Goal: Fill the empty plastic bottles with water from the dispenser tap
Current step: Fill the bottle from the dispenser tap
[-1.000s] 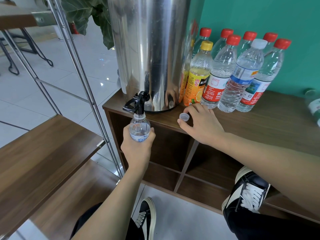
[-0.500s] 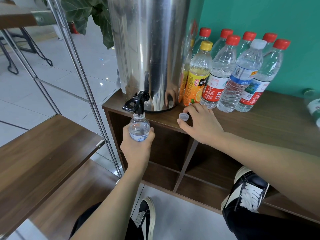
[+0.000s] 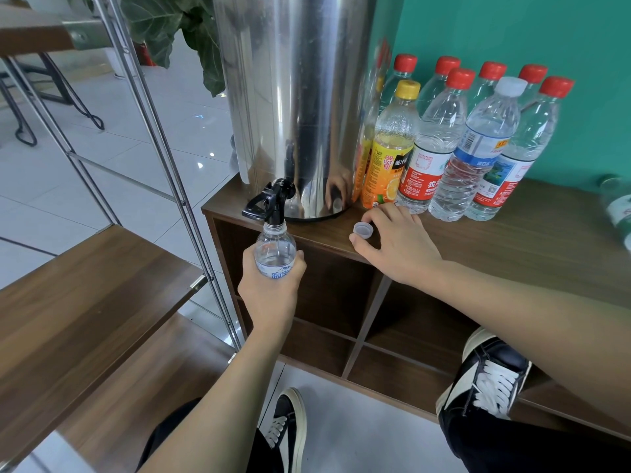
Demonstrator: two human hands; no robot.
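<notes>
A: Item one, nearest: left hand, fingers wrapped round the lower body of a small clear bottle.

B: Position of bottle?

A: Upright, uncapped, its mouth directly under the black tap, held off the front edge of the cabinet. Judged purpose: to catch the stream. Whether water is running, cannot tell; the bottle looks mostly full.

B: Item two?

A: Right hand, resting on the cabinet top, thumb and forefinger curled on either side of a pale loose cap, touching it. Judged purpose: cap kept ready for closing once filling ends.

B: Farther back?

A: Steel dispenser, standing at the cabinet's left corner so the tap overhangs the edge. Beside it on the right, a cluster of capped bottles: red caps mostly, one yellow-capped orange-labelled, one white-capped. Whether filled or empty, unclear. One more bottle lies at the far right edge.

B: Surface and room?

A: Dark wood cabinet with open cubbies below; teal wall behind. Left: wooden shelves on metal uprights, glossy tiled floor, a leafy plant.
</notes>
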